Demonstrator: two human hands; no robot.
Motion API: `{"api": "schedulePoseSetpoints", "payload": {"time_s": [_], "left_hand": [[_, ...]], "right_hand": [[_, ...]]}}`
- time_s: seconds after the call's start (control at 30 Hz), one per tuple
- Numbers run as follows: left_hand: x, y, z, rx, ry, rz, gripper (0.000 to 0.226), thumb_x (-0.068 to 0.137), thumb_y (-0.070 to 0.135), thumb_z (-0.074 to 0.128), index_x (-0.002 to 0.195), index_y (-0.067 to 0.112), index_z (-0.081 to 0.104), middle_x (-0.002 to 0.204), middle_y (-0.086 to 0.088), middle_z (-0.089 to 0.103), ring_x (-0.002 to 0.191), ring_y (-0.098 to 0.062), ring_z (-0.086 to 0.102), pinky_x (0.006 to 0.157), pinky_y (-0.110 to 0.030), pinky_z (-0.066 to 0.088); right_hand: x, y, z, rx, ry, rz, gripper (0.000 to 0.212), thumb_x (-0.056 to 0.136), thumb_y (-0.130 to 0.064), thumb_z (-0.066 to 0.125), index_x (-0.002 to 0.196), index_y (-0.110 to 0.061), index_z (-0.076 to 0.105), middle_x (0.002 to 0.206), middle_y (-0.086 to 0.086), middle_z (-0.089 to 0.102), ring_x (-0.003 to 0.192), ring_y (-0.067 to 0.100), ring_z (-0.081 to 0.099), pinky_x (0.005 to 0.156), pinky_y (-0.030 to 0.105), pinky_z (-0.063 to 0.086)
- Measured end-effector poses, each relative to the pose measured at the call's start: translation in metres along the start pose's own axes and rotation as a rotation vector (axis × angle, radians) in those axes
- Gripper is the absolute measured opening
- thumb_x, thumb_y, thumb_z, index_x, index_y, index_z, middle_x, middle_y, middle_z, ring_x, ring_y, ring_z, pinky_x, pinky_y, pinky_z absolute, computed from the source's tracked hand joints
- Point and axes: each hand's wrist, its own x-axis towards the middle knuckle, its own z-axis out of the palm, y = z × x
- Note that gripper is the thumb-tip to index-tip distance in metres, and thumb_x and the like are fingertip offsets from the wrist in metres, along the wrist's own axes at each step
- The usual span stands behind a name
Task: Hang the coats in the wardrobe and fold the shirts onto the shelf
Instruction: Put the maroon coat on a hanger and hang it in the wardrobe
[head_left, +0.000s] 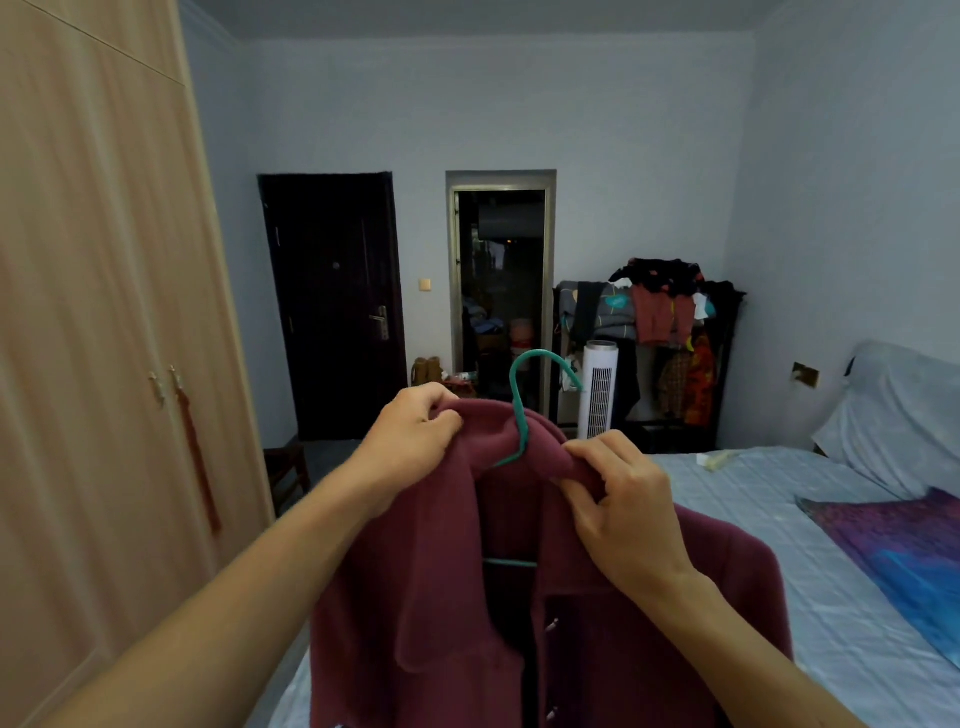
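Both hands grip coat (571, 623) (collar).

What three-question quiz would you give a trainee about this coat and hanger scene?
1. True or false: the wardrobe doors are shut.
2. Where do the left hand and the right hand grip the maroon coat? A) at the collar B) at the hem C) at the cuffs
3. Fill in: the hanger inside the coat's neck is coloured ____.
Key: 1 true; 2 A; 3 teal.
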Motion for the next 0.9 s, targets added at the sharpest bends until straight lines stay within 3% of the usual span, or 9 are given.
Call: {"api": "schedulePoseSetpoints", "payload": {"time_s": [0.1, 0.23, 0.37, 0.43, 0.5, 0.57, 0.67, 0.77, 0.9], "left_hand": [[0.006, -0.009, -0.008, -0.144, -0.112, -0.159, 0.013, 0.094, 0.009, 0.061, 0.085, 0.014, 0.070, 0.080, -0.011, 0.071, 0.066, -0.018, 0.062, 0.064, -0.035, 0.051], [0.000, -0.012, -0.012, -0.297, -0.168, -0.197, 0.013, 0.089, -0.006, 0.061, 0.090, 0.005, 0.068, 0.071, -0.007, 0.071, 0.059, -0.013, 0.063, 0.052, -0.025, 0.048], [-0.020, 0.000, -0.009, -0.181, -0.118, 0.043, 0.014, 0.093, 0.043, 0.062, 0.101, 0.031, 0.065, 0.085, 0.001, 0.073, 0.069, -0.011, 0.065, 0.064, -0.026, 0.055], [-0.034, 0.005, -0.007, 0.041, -0.092, 0.206, 0.046, 0.075, 0.067, 0.067, 0.115, 0.049, 0.052, 0.099, 0.010, 0.068, 0.078, -0.007, 0.066, 0.073, -0.026, 0.057], [-0.049, 0.009, 0.001, 0.275, -0.027, 0.339, 0.063, 0.066, 0.077, 0.066, 0.119, 0.051, 0.044, 0.104, 0.015, 0.060, 0.083, -0.004, 0.062, 0.074, -0.028, 0.055], [-0.060, 0.010, 0.015, 0.487, 0.083, 0.411, 0.064, 0.066, 0.080, 0.060, 0.116, 0.045, 0.043, 0.099, 0.016, 0.053, 0.086, -0.005, 0.056, 0.075, -0.031, 0.054], [-0.065, 0.009, 0.031, 0.613, 0.223, 0.397, 0.053, 0.070, 0.073, 0.054, 0.106, 0.035, 0.041, 0.091, 0.016, 0.051, 0.082, -0.008, 0.054, 0.072, -0.031, 0.053], [-0.060, 0.009, 0.034, 0.559, 0.266, 0.355, 0.034, 0.074, 0.051, 0.060, 0.094, 0.030, 0.041, 0.077, 0.013, 0.052, 0.068, -0.007, 0.054, 0.063, -0.033, 0.053], [-0.049, 0.004, 0.025, 0.425, 0.248, 0.321, 0.014, 0.079, 0.023, 0.064, 0.085, 0.025, 0.052, 0.070, 0.010, 0.057, 0.061, -0.008, 0.056, 0.062, -0.034, 0.052]], "right_hand": [[0.001, 0.000, -0.003, 0.025, 0.010, -0.012, 0.020, 0.083, -0.015, 0.077, 0.102, -0.014, 0.071, 0.091, -0.007, 0.059, 0.074, 0.005, 0.057, 0.066, 0.018, 0.051], [0.004, 0.003, -0.009, 0.045, 0.038, -0.006, 0.018, 0.082, -0.014, 0.078, 0.099, -0.013, 0.072, 0.089, -0.006, 0.060, 0.076, 0.005, 0.058, 0.067, 0.017, 0.050], [0.003, 0.004, -0.011, 0.056, 0.025, 0.005, 0.018, 0.081, -0.012, 0.078, 0.098, -0.013, 0.072, 0.088, -0.005, 0.061, 0.077, 0.006, 0.058, 0.067, 0.021, 0.050], [0.003, 0.003, -0.010, 0.051, 0.018, 0.005, 0.019, 0.081, -0.011, 0.078, 0.098, -0.013, 0.072, 0.088, -0.005, 0.061, 0.076, 0.006, 0.058, 0.067, 0.021, 0.050], [0.005, 0.001, -0.008, 0.042, 0.008, 0.002, 0.019, 0.081, -0.011, 0.077, 0.099, -0.014, 0.072, 0.088, -0.007, 0.060, 0.076, 0.005, 0.057, 0.066, 0.021, 0.049], [0.005, -0.002, -0.006, 0.035, 0.006, 0.002, 0.020, 0.081, -0.010, 0.076, 0.100, -0.014, 0.072, 0.087, -0.007, 0.059, 0.075, 0.005, 0.057, 0.064, 0.019, 0.049], [0.004, -0.005, -0.002, 0.022, 0.007, 0.005, 0.020, 0.081, -0.011, 0.076, 0.101, -0.014, 0.072, 0.088, -0.007, 0.060, 0.073, 0.006, 0.057, 0.062, 0.021, 0.050], [0.002, -0.006, 0.001, 0.015, 0.018, 0.030, 0.020, 0.081, -0.012, 0.077, 0.101, -0.014, 0.072, 0.088, -0.006, 0.060, 0.073, 0.006, 0.057, 0.064, 0.023, 0.051], [-0.002, -0.004, 0.000, 0.014, 0.030, 0.054, 0.020, 0.080, -0.012, 0.078, 0.099, -0.014, 0.073, 0.087, -0.006, 0.061, 0.074, 0.006, 0.058, 0.065, 0.022, 0.050]]}}
